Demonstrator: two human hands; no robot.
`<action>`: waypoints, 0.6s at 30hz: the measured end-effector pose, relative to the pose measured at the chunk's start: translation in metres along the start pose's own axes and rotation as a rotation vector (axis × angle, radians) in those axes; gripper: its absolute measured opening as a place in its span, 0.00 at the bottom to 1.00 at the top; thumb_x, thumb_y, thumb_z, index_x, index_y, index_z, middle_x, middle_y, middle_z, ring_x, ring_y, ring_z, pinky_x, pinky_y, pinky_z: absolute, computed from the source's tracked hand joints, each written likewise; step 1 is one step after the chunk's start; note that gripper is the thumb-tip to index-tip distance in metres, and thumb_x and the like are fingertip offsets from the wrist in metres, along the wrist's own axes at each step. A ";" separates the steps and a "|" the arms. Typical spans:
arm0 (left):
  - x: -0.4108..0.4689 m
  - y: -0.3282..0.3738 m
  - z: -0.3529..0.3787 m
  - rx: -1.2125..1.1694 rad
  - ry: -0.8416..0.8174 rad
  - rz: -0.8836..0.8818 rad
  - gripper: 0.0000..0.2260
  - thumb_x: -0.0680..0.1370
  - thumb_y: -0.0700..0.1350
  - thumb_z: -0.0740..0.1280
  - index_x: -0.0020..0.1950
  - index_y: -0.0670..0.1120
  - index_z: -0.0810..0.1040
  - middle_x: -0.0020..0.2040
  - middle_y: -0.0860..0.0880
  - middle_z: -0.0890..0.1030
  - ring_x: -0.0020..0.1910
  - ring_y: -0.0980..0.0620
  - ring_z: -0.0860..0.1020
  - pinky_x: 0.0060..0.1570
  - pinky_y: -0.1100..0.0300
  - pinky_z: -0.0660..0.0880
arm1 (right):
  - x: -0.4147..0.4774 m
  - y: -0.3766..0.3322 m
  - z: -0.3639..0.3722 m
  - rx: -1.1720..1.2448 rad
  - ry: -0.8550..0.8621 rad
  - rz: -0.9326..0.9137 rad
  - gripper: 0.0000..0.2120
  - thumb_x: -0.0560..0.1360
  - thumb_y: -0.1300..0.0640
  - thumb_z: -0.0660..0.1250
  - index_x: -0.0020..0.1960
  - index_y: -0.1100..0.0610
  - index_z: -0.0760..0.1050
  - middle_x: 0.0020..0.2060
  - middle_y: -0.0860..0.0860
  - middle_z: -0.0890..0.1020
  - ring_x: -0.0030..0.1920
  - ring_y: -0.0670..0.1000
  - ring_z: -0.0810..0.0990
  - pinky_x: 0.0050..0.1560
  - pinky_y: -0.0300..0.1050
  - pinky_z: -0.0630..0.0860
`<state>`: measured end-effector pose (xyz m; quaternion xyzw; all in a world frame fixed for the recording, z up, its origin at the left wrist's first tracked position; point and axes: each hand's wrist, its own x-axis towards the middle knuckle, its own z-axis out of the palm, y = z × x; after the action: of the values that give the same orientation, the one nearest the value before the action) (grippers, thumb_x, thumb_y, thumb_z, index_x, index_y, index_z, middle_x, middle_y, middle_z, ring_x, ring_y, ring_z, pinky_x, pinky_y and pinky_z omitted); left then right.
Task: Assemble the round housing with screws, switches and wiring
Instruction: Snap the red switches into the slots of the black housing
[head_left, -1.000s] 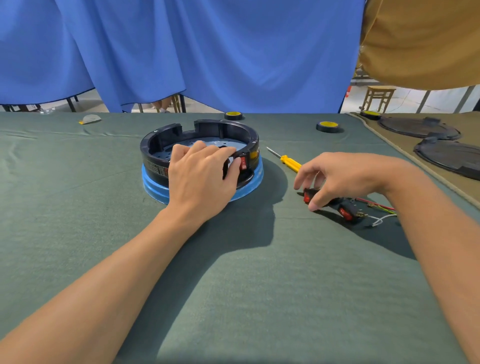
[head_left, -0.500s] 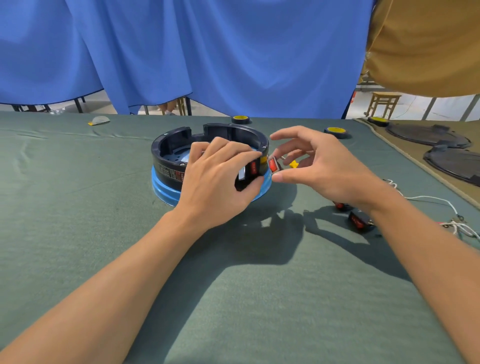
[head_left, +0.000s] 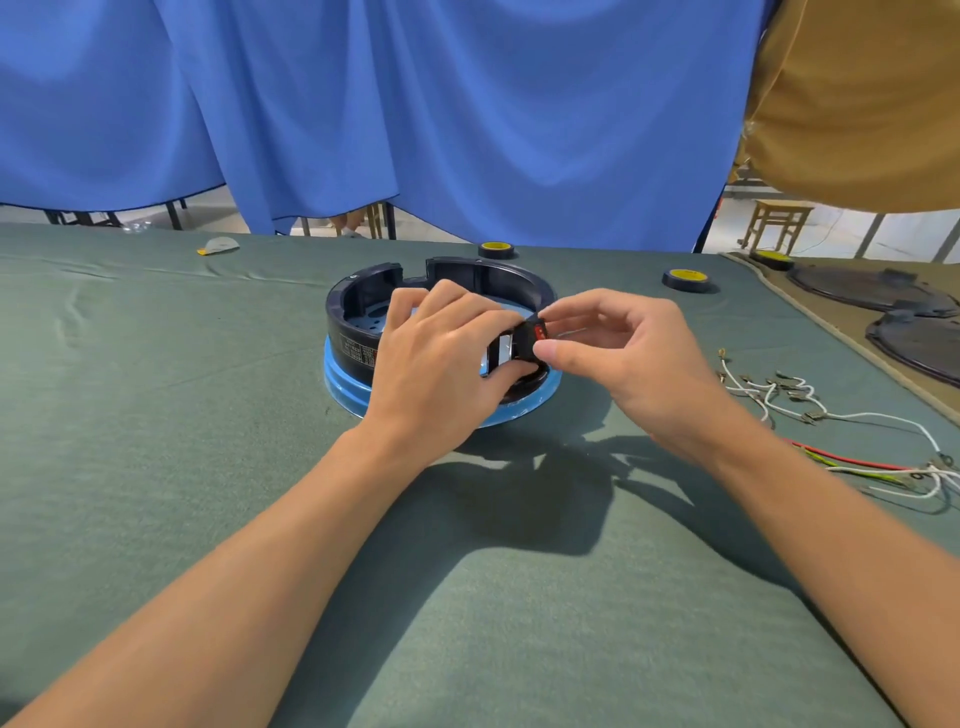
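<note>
My curled left hand (head_left: 441, 364) is gripping the round black plastic housing (head_left: 363, 299); my right hand (head_left: 623, 353) is pinching the black rocker switch (head_left: 532, 340), long axis upright, red face rightward.

L hand (head_left: 436, 364) curled, gripping — R hand (head_left: 631, 353) pinching, thumb+index.

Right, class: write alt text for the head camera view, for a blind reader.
A person's right hand pinches a black switch with a red rocker at the near wall of a round black housing, which the left hand grips. The housing stands on a blue disc on a green tablecloth; loose wires lie to its right.
</note>
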<state>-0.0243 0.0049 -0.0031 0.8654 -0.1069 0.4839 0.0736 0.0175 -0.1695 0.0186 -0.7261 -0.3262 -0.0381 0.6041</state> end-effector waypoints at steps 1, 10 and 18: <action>0.000 0.000 -0.001 0.002 -0.016 0.001 0.12 0.70 0.53 0.75 0.48 0.47 0.85 0.46 0.53 0.84 0.45 0.48 0.79 0.51 0.56 0.64 | 0.000 0.001 0.002 -0.053 0.020 0.004 0.10 0.70 0.65 0.75 0.50 0.58 0.81 0.43 0.54 0.85 0.45 0.50 0.84 0.51 0.45 0.81; 0.002 -0.017 -0.007 0.036 -0.201 -0.082 0.15 0.74 0.58 0.70 0.54 0.51 0.83 0.42 0.51 0.83 0.45 0.48 0.77 0.51 0.54 0.60 | -0.005 0.001 0.012 -0.266 0.068 -0.024 0.09 0.70 0.61 0.75 0.46 0.49 0.81 0.38 0.48 0.84 0.40 0.49 0.84 0.53 0.52 0.79; 0.005 -0.010 -0.014 -0.091 -0.156 -0.291 0.19 0.70 0.52 0.58 0.52 0.51 0.85 0.38 0.50 0.85 0.40 0.45 0.80 0.49 0.56 0.70 | -0.010 0.005 0.025 -0.490 0.114 -0.196 0.08 0.71 0.60 0.75 0.49 0.54 0.81 0.37 0.47 0.83 0.39 0.43 0.82 0.46 0.38 0.79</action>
<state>-0.0311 0.0177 0.0083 0.9025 -0.0077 0.3941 0.1734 0.0036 -0.1517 0.0031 -0.8123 -0.3412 -0.2151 0.4213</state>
